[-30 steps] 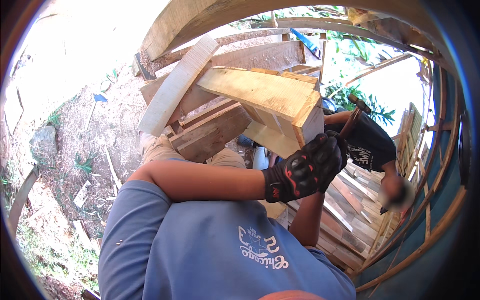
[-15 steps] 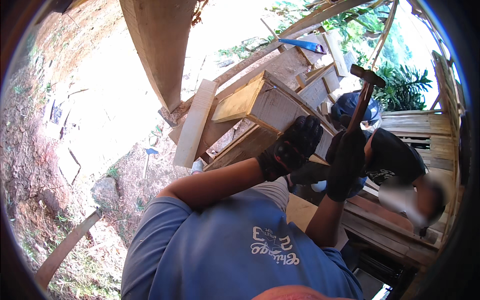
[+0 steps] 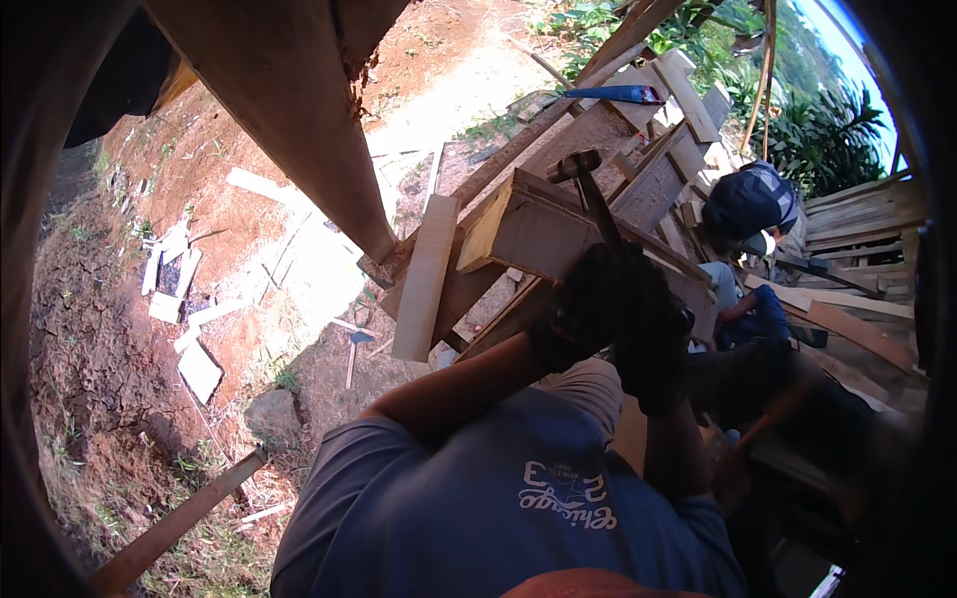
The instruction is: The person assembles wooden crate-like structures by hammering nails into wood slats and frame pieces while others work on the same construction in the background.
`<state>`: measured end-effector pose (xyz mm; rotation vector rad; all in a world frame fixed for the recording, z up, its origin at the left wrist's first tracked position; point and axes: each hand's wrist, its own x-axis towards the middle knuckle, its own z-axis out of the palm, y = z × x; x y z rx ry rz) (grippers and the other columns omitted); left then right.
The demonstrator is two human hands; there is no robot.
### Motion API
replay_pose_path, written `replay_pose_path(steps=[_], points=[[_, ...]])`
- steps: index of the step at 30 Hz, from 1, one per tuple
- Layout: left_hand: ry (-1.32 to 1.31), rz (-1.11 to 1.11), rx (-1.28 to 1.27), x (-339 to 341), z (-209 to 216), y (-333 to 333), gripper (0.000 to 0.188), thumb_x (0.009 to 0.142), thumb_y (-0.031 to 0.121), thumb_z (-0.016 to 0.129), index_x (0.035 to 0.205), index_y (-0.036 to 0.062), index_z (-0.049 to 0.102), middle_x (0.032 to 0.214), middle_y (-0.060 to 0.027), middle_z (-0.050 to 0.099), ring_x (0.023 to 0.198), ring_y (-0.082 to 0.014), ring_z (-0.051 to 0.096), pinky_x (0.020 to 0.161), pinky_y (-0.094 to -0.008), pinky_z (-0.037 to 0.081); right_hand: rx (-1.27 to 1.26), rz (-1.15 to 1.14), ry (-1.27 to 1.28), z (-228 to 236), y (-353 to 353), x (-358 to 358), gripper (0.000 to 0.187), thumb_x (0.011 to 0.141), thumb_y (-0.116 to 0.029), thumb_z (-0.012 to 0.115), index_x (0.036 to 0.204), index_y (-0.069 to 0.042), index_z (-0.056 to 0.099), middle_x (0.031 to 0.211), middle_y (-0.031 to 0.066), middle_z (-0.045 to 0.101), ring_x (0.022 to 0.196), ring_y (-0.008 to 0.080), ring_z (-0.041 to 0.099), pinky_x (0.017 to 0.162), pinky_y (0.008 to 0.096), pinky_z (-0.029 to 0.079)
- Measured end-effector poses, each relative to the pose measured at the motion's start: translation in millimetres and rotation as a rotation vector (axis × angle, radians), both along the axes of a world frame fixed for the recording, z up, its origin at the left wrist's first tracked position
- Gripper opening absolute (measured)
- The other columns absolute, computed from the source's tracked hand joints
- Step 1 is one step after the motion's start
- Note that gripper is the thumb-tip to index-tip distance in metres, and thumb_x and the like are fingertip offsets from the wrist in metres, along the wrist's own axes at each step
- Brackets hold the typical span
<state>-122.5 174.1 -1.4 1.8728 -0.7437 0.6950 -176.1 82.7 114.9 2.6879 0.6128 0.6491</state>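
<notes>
My right hand (image 3: 648,344), in a black glove, grips a hammer (image 3: 600,204) by its wooden handle. The dark hammer head (image 3: 574,165) is up over the near end of a wooden box-like piece (image 3: 546,227). Close against the right hand is my left hand (image 3: 586,304), also in a black glove, at the side of that piece. Its fingers look curled, but deep shadow hides what is in them. A pale board (image 3: 427,279) leans at a slant to the left of the box-like piece.
A thick wooden post (image 3: 289,120) crosses the upper left. A blue-handled saw (image 3: 618,94) lies on timber at the back. One person in a dark cap (image 3: 750,202) crouches to the right; another person in dark clothing (image 3: 797,399) is nearer. Wood scraps (image 3: 199,371) lie on the dirt.
The hammer has come down and left, from upright to tilted over the box-like piece. My hands are now closer together. The person in dark clothing has shifted lower, and the whole view has moved.
</notes>
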Motion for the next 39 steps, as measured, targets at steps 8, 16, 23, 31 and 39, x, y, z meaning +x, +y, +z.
replay_pose_path(steps=[8, 16, 23, 31, 39], points=[[-0.027, 0.032, 0.245, 0, 0, 7, 0.053, 0.097, 0.014, 0.061, 0.147, -0.0029, 0.056, 0.143, -0.0232, 0.062, 0.134, -0.0372, 0.059, 0.112, -0.0501, 0.046, -0.407, -0.134, -0.049, -18, -2, -7, 0.048, 0.100, -0.011, 0.057, 0.146, 0.001, 0.055, 0.136, 0.0211, 0.060, 0.118, 0.0282, 0.064, 0.090, 0.0423, 0.055], [-0.093, 0.057, 0.364, 4, 0, 6, 0.050, 0.101, 0.015, 0.057, 0.147, -0.0044, 0.054, 0.145, -0.0270, 0.058, 0.134, -0.0401, 0.058, 0.110, -0.0503, 0.049, 0.838, -0.236, 0.319, 9, -20, 1, 0.056, 0.095, -0.004, 0.058, 0.150, -0.001, 0.055, 0.139, 0.0230, 0.063, 0.111, 0.0337, 0.067, 0.093, 0.0459, 0.053], [0.023, 0.044, 0.361, 4, -12, -2, 0.052, 0.098, 0.016, 0.057, 0.145, -0.0058, 0.056, 0.145, -0.0269, 0.058, 0.137, -0.0404, 0.055, 0.119, -0.0534, 0.039, 0.539, 0.015, 0.292, 26, -23, 16, 0.047, 0.093, -0.002, 0.057, 0.140, 0.002, 0.057, 0.132, 0.0217, 0.064, 0.101, 0.0363, 0.069, 0.084, 0.0433, 0.056], [-0.098, 0.117, 0.283, 3, -7, -2, 0.057, 0.094, 0.015, 0.064, 0.148, -0.0024, 0.054, 0.136, -0.0231, 0.061, 0.126, -0.0367, 0.061, 0.111, -0.0498, 0.047, 0.268, 0.045, 0.246, -8, -39, 17, 0.035, 0.097, -0.005, 0.059, 0.131, 0.001, 0.061, 0.112, 0.0165, 0.065, 0.100, 0.0332, 0.068, 0.081, 0.0431, 0.054], [-0.055, 0.060, 0.131, 3, -22, -12, 0.052, 0.095, 0.016, 0.063, 0.143, -0.0040, 0.059, 0.144, -0.0235, 0.060, 0.137, -0.0376, 0.056, 0.118, -0.0527, 0.042, -0.492, 0.003, 0.033, -5, -32, 9, 0.052, 0.104, -0.015, 0.054, 0.154, -0.003, 0.052, 0.156, 0.0181, 0.053, 0.132, 0.0259, 0.059, 0.107, 0.0467, 0.047]])
